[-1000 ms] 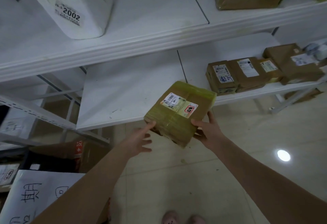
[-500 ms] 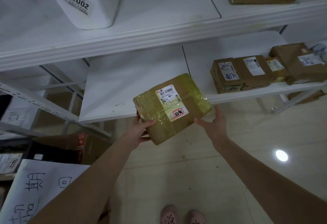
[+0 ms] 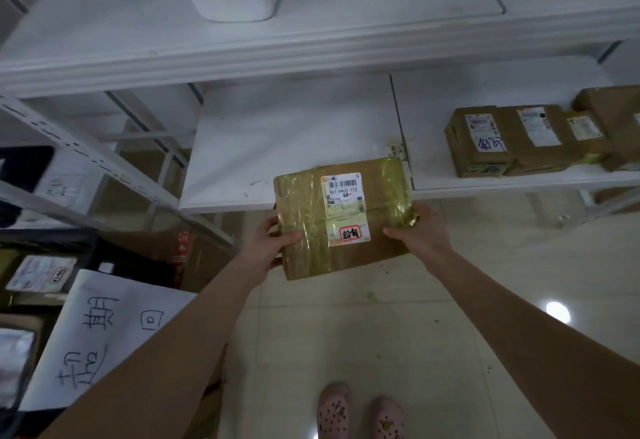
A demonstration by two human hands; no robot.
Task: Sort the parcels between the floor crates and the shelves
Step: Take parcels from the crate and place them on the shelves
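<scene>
Presently the taped parcel is held at the frame's centre, before the edge of the lower shelf. It is clamped at both sides by the curled fingers of the left hand and the right hand.

The left grip and right grip are bare, as are both forearms. The feet wear pink clogs with round holes on top.

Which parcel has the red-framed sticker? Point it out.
The yellow-taped parcel, gripped by the left hand and right hand in front of the lower shelf. The brown boxes on that shelf show only white labels, one scribbled in blue.
</scene>
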